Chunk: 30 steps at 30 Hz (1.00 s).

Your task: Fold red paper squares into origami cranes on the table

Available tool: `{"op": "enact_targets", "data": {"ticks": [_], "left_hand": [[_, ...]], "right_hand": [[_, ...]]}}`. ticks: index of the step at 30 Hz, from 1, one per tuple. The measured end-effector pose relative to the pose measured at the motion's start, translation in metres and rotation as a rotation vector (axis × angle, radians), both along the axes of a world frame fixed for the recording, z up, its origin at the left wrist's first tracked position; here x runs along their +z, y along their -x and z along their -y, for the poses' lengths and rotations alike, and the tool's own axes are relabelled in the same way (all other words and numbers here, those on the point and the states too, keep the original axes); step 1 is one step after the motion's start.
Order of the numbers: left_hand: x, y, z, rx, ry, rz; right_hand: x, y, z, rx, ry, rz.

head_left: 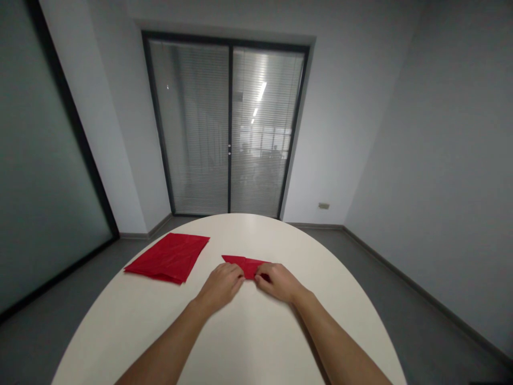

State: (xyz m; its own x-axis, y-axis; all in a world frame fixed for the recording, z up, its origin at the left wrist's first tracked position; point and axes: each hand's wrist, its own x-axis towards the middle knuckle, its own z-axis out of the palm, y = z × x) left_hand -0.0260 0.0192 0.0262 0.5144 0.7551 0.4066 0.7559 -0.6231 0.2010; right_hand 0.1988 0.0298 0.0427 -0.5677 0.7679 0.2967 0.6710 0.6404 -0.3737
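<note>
A small folded red sheet (249, 266), thin like paper or cloth, lies on the white round table (248, 331) in front of me. My left hand (225, 282) has its curled fingers on the sheet's near left edge. On the near right edge, my right hand (276, 280) pinches the sheet between thumb and fingers. Both hands cover parts of it, and its left tip sticks out past my left fingers. To the left lies a larger stack of flat red sheets (166, 259), creased and apart from my hands.
The table's curved rim runs round the far side and both flanks. Beyond it stand a glazed door with blinds (229, 128), pale walls and a grey floor. A frosted glass panel (44, 160) is at the left. A small wall socket plate (324, 206) sits low on the back wall.
</note>
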Motion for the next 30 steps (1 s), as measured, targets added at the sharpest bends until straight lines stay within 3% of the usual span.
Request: {"op": "enact_targets", "data": {"ticks": [4,8,13,19,25,30], "left_hand": [[-0.004,0.002,-0.001,-0.028,-0.009,0.035],[-0.003,0.002,-0.001,0.026,-0.007,0.121],[0.003,-0.001,0.002,0.132,-0.022,0.370],[0.005,-0.009,-0.001,0.200,0.059,0.714],[0.005,-0.018,-0.007,0.185,0.242,1.035],[-0.001,-0.019,-0.014,0.168,0.405,1.097]], "right_hand": [[0.002,0.000,0.001,-0.004,0.007,-0.032],[0.001,-0.003,0.000,-0.003,0.041,-0.121],[-0.007,-0.006,-0.014,-0.123,0.139,-0.540],[-0.010,-0.005,-0.027,-0.054,0.358,-0.970],[-0.012,-0.005,-0.030,-0.114,0.410,-1.053],[-0.012,-0.007,-0.031,-0.189,0.422,-1.042]]}}
